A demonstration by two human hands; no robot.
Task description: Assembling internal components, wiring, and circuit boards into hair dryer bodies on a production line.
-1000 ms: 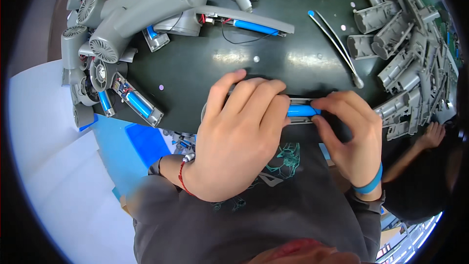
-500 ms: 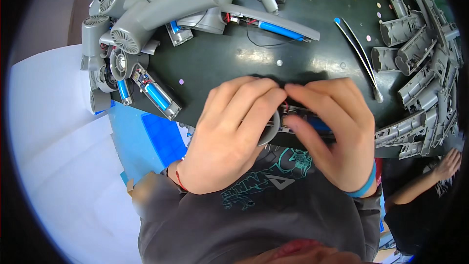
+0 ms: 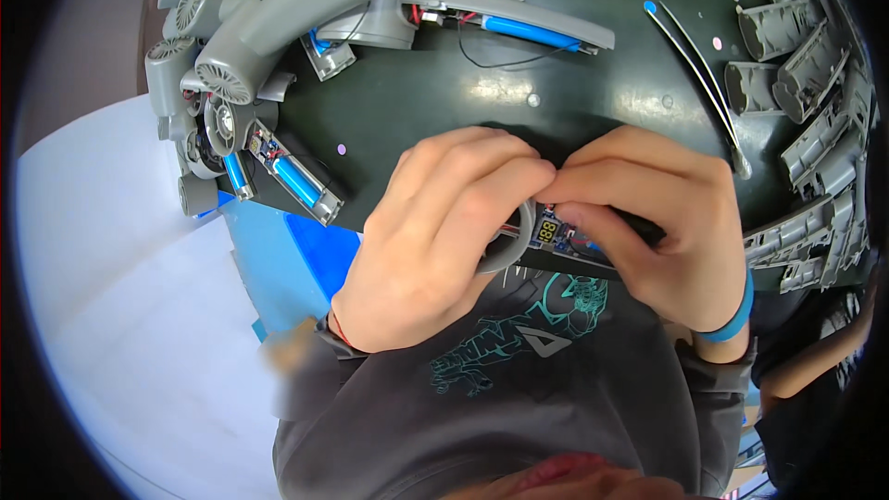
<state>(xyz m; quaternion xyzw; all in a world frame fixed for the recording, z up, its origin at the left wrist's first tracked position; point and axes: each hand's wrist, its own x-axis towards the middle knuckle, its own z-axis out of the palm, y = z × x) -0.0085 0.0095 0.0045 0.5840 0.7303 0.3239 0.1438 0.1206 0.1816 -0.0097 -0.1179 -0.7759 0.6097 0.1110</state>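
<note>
- The bench (image 3: 519,111) was a broad, dark, matte slab with a slight sheen near its middle, its near edge curving in the wide lens.
- A heap of grey moulded plastic housings (image 3: 278,9) lay at the far left of the bench, rounded barrels with slotted vent grilles and a long smooth handle.
- More grey shell halves (image 3: 815,83), ribbed and trough-shaped, were stacked along the right rim.
- The left hand (image 3: 435,241) was curled, its fingers folded over and pressing on a small assembly (image 3: 546,236) at the near edge of the bench.
- The right hand (image 3: 657,222), a blue band at its wrist, met the left one thumb to fingertip, both pinching the same assembly from either side.
- That assembly sat between the two hands, mostly hidden by them: a grey plastic ring at the left-hand side, a small circuit board with a lit digit display just beside it, and thin red wires.
- A glossy blue cylindrical cell in an open grey holder (image 3: 301,187) lay well apart, to the left.
- Slim metal tweezers (image 3: 694,74), blue-tipped, lay beyond the right hand.
</note>
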